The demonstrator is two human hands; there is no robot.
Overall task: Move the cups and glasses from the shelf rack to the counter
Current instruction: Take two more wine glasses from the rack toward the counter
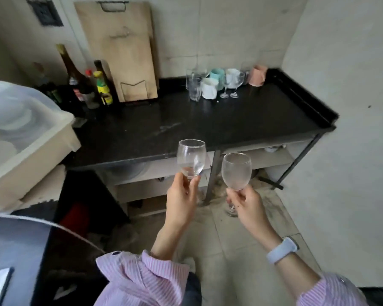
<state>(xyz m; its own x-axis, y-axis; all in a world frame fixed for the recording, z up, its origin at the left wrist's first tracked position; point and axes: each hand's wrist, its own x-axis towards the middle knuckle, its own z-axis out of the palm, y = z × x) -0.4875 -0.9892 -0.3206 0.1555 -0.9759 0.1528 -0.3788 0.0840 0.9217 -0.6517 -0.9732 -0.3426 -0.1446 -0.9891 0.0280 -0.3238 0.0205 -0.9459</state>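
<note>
My left hand (181,199) grips the stem of a clear wine glass (191,157), held upright just in front of the black counter (263,113). My right hand (245,204) holds a second clear wine glass (236,170) by its stem, upright, over the floor to the right of the first. At the counter's far side stand several cups and glasses: clear tumblers (194,85), a white mug (209,88), a teal cup (217,75), two small wine glasses (230,85) and a pink cup (257,75).
Bottles (102,87) and a wooden cutting board (122,51) lean at the counter's back left. A plastic bin with dishes (31,138) sits at the left. Open shelves (263,157) lie under the counter. A wall closes the right side.
</note>
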